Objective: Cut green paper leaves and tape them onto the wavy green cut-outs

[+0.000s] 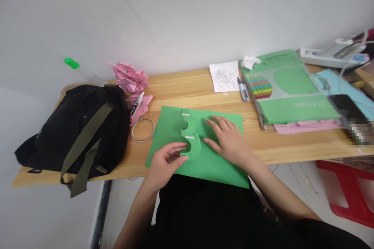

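Note:
A sheet of green paper (216, 171) lies at the table's front edge. On it rests a curved green paper cutout (195, 148), shaped like a rounded "3", with two short white strips on it. My left hand (165, 165) pinches the cutout's lower end between thumb and fingers. To the right of the cutout, my right hand (229, 140) lies on the sheet with its fingers spread, holding nothing. A roll of tape (143, 129) sits just left of the sheet.
A black bag (87, 124) fills the left end. Behind the tape are crumpled pink paper (131, 78) and a glue tube (136, 107). Small snips (243, 89) lie beside white paper with scraps (216, 85). Packaged green paper (295, 109), a phone (349, 109) and a power strip (318, 57) are right.

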